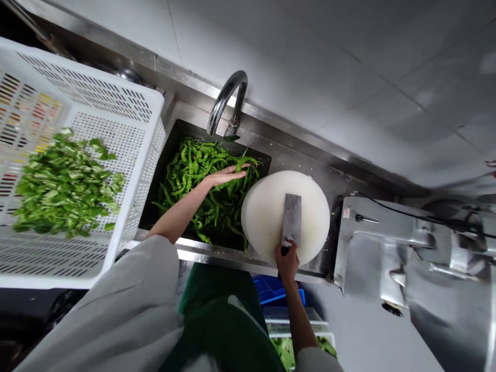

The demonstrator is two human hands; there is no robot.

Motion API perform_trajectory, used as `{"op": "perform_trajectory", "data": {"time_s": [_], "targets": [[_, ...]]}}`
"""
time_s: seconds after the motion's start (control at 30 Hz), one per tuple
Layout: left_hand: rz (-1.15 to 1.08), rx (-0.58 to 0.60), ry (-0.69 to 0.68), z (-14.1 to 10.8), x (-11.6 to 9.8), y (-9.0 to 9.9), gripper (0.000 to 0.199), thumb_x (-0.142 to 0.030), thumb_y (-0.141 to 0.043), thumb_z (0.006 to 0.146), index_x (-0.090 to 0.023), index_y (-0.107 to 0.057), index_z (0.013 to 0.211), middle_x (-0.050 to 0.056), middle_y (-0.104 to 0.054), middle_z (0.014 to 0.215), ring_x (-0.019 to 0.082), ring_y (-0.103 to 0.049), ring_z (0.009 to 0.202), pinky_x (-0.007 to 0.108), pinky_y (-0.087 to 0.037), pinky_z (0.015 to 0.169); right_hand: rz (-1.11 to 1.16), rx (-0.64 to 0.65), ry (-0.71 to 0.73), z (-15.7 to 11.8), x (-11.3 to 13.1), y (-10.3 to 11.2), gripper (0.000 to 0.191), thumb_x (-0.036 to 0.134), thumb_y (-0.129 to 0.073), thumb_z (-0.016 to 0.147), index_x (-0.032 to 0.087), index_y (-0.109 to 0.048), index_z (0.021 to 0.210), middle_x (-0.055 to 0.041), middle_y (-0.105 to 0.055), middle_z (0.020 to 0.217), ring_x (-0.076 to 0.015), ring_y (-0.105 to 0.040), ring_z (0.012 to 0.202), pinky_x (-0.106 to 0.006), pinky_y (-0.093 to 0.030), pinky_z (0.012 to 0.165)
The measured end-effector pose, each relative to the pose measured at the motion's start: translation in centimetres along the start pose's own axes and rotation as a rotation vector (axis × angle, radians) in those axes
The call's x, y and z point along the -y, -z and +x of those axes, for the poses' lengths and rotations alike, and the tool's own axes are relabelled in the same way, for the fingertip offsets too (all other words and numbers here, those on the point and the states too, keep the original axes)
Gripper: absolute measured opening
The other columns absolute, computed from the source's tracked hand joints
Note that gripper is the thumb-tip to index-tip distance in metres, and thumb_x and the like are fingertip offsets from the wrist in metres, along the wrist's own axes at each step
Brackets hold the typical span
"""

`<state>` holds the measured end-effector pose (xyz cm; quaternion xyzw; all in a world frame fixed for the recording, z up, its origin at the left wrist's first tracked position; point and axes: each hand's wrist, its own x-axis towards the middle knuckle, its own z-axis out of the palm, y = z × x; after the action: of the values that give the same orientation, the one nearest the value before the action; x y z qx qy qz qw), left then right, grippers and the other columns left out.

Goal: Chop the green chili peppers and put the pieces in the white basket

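My right hand (288,261) is wrapped around the dark handle of a cleaver (292,217). The broad grey blade lies over a thick round white cutting board (263,222) that bears no food. To the left, my left hand (227,176) reaches into a heap of long green chili peppers (194,163), its fingers stretched out. A curved pepper (244,164) lies against those fingertips; whether they grip it is hard to see. The peppers fill a dark rectangular basin (149,204) set in the metal sink.
A curved faucet (228,93) stands behind the basin. On the left, a white perforated crate (134,206) holds cut green pepper pieces (65,186). A metal machine (368,258) sits right of the board. Below the counter are a blue tray (271,289) and a crate of greens (284,351).
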<state>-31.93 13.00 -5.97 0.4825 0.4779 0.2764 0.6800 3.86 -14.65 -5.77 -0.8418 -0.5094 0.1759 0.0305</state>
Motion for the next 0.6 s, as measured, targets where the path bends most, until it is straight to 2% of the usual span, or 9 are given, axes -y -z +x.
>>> {"op": "perform_trajectory", "data": {"time_s": [0.07, 0.13, 0.2, 0.3, 0.37, 0.43, 0.47, 0.53, 0.6], "targets": [[0.28, -0.011, -0.11, -0.2, -1.5, -0.5, 0.081, -0.053, -0.085, 0.074, -0.024, -0.059, 0.145, 0.008, -0.057, 0.147, 0.036, -0.04, 0.145, 0.041, -0.035, 0.117, -0.004, 0.008, -0.006, 0.0, 0.0, 0.1, 0.057, 0.053, -0.047, 0.09, 0.019, -0.049, 0.135, -0.0107, -0.071, 0.1, -0.031, -0.068, 0.091, -0.037, -0.047, 0.078], [0.495, -0.083, -0.168, -0.6, -2.8, -0.6, 0.09, -0.055, -0.089, 0.068, -0.021, -0.058, 0.145, 0.012, -0.05, 0.149, 0.044, -0.036, 0.145, 0.047, -0.031, 0.119, -0.01, 0.0, -0.012, 0.0, 0.1, 0.0, 0.057, 0.053, -0.047, 0.09, 0.018, -0.048, 0.135, -0.0112, -0.071, 0.101, -0.0313, -0.068, 0.092, -0.036, -0.047, 0.078], [0.612, -0.144, -0.189, -1.0, -3.9, -0.1, 0.082, -0.055, -0.088, 0.069, -0.02, -0.063, 0.139, 0.013, -0.051, 0.145, 0.047, -0.042, 0.141, 0.05, -0.031, 0.117, -0.013, -0.01, -0.009, -0.1, 0.1, 0.0, 0.056, 0.052, -0.046, 0.09, 0.018, -0.049, 0.135, -0.012, -0.071, 0.101, -0.0315, -0.068, 0.092, -0.036, -0.047, 0.078], [0.674, -0.156, -0.204, -1.2, -4.4, 2.1, 0.058, -0.046, -0.08, 0.082, -0.02, -0.067, 0.132, 0.01, -0.059, 0.131, 0.04, -0.054, 0.131, 0.045, -0.037, 0.114, -0.019, -0.012, -0.003, -0.1, 0.0, -0.1, 0.055, 0.051, -0.046, 0.091, 0.017, -0.049, 0.134, -0.0135, -0.071, 0.102, -0.0316, -0.068, 0.092, -0.036, -0.047, 0.078], [0.685, -0.283, -0.187, -1.6, -3.4, 4.3, 0.054, -0.034, -0.073, 0.088, -0.017, -0.061, 0.138, 0.01, -0.064, 0.123, 0.034, -0.058, 0.126, 0.042, -0.039, 0.112, -0.024, -0.007, -0.009, -0.1, 0.0, -0.2, 0.055, 0.051, -0.046, 0.091, 0.017, -0.049, 0.134, -0.0138, -0.071, 0.104, -0.0318, -0.068, 0.093, -0.036, -0.046, 0.078], [0.689, -0.475, -0.134, -2.3, -1.2, 6.3, 0.061, -0.024, -0.069, 0.088, -0.013, -0.052, 0.146, 0.011, -0.066, 0.118, 0.031, -0.061, 0.12, 0.04, -0.041, 0.109, -0.024, -0.002, -0.014, -0.1, 0.0, -0.2, 0.056, 0.051, -0.047, 0.09, 0.018, -0.049, 0.135, -0.0132, -0.071, 0.104, -0.0322, -0.068, 0.093, -0.037, -0.046, 0.079], [0.702, -0.527, -0.089, -2.9, 0.2, 6.8, 0.065, -0.022, -0.069, 0.087, -0.012, -0.049, 0.148, 0.012, -0.067, 0.116, 0.03, -0.062, 0.117, 0.038, -0.043, 0.107, -0.022, -0.002, -0.016, -0.1, 0.0, -0.2, 0.056, 0.051, -0.048, 0.09, 0.018, -0.049, 0.135, -0.0131, -0.071, 0.104, -0.0324, -0.068, 0.093, -0.037, -0.046, 0.078], [0.746, -0.502, 0.015, -4.3, 3.2, 6.7, 0.066, -0.019, -0.07, 0.083, -0.011, -0.051, 0.145, 0.012, -0.07, 0.111, 0.031, -0.065, 0.11, 0.037, -0.046, 0.102, -0.017, -0.013, -0.018, -0.2, 0.1, -0.2, 0.056, 0.05, -0.048, 0.089, 0.018, -0.049, 0.134, -0.0137, -0.071, 0.105, -0.0326, -0.067, 0.094, -0.037, -0.046, 0.078], [0.782, -0.435, 0.129, -6.1, 5.9, 4.8, 0.055, -0.019, -0.068, 0.082, -0.009, -0.059, 0.135, 0.014, -0.072, 0.104, 0.033, -0.068, 0.103, 0.038, -0.049, 0.096, -0.011, -0.028, -0.016, -0.2, 0.2, -0.2, 0.055, 0.05, -0.047, 0.089, 0.017, -0.049, 0.134, -0.0146, -0.07, 0.108, -0.0325, -0.067, 0.096, -0.037, -0.046, 0.079]]}}
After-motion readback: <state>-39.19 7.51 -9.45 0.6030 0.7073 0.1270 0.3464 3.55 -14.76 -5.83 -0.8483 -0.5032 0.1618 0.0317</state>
